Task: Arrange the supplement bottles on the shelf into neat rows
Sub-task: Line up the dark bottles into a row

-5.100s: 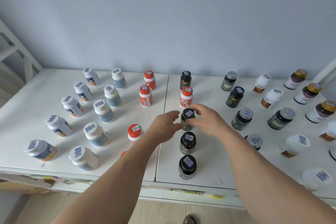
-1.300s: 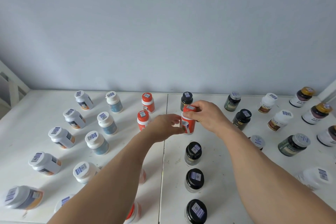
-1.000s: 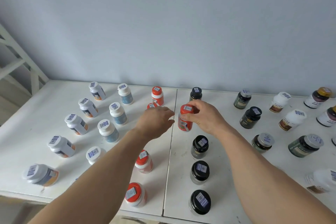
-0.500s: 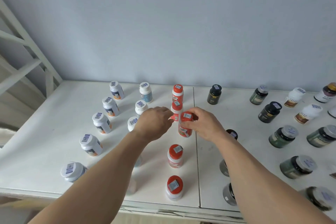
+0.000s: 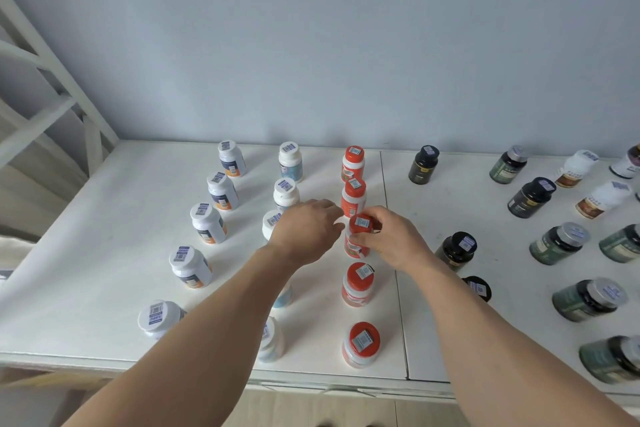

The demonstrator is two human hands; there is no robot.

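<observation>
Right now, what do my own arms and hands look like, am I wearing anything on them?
Both forearms are bare as far as the picture shows, with no sleeves in view. The left hand and the right hand have no gloves, and no rings, watch or bands are visible on the fingers or wrists. Nothing is marked or strapped on either arm.

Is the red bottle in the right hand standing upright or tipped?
Upright. The red bottle shows its cap on top and label below, in line with the other red bottles. The right hand grips its cap.
</observation>
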